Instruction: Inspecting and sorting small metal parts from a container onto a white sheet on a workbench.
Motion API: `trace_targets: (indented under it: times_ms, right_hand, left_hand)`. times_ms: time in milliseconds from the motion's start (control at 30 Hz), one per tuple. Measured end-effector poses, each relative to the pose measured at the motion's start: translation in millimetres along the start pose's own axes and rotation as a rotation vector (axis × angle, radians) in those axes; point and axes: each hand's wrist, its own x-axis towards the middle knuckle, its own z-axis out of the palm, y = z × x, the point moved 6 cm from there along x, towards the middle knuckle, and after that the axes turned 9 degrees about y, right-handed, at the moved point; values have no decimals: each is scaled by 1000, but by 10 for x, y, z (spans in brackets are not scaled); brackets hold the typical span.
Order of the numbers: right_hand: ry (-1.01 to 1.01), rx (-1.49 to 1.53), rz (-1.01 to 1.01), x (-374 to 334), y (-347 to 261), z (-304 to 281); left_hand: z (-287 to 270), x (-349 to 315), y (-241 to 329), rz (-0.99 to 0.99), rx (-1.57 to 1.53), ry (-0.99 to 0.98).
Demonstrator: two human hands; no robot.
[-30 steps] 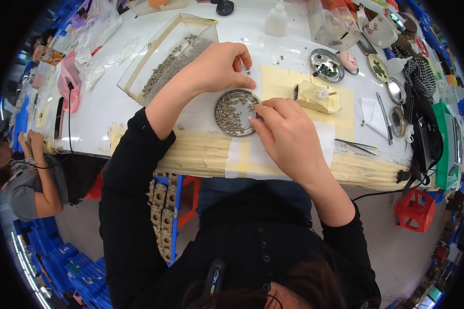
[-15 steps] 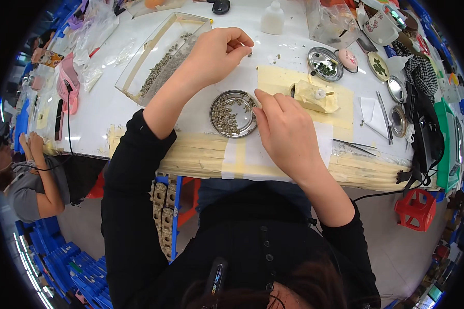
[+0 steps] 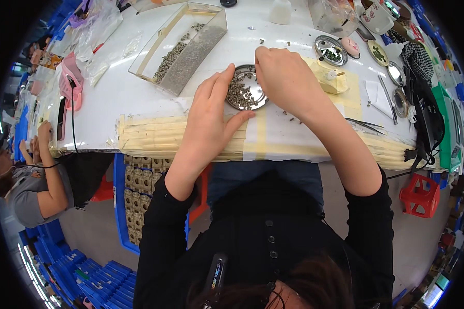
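A round metal dish (image 3: 254,103) holds many small grey-brown pieces (image 3: 238,95), mostly at its left side. My left hand (image 3: 207,114) cups the dish from the left, fingers along its far-left rim and thumb across its near edge. Above the right rim of the dish, my right hand (image 3: 288,80) has its fingers curled together. The back of that hand hides anything between its fingertips. Close to the right wrist, a few loose pieces (image 3: 292,119) lie on white paper.
Behind my left hand stands a clear rectangular box (image 3: 176,82) of similar pieces. To the right are a yellow-wrapped block (image 3: 336,81), a dish of dark green bits (image 3: 331,57), tweezers (image 3: 365,124) and a pink oval case (image 3: 350,47). Another person (image 3: 33,190) sits at far left.
My left hand has come back from beside the clear box to the dish. The right hand has moved to the dish's far right rim, its fingers now curled. The whole view has shifted slightly.
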Motion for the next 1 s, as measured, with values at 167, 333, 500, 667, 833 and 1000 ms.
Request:
trace_targets:
  times_ms: [167, 333, 500, 667, 833, 1000]
  right_hand:
    - [39, 4, 14, 167, -43, -20]
    - [-35, 382, 149, 208, 75, 36]
    - [-2, 436, 153, 248, 49, -75]
    - [221, 311, -68, 103, -173, -244]
    - [213, 270, -94, -64, -307, -283]
    - [125, 391, -69, -210, -321, -324]
  left_hand:
    - [-35, -31, 7, -46, 68, 52]
    - [34, -88, 8, -51, 122, 37]
    - [28, -71, -14, -111, 110, 25]
    - [38, -58, -17, -74, 201, 72]
    - [50, -45, -60, -140, 141, 89]
    - [62, -47, -82, -149, 155, 92]
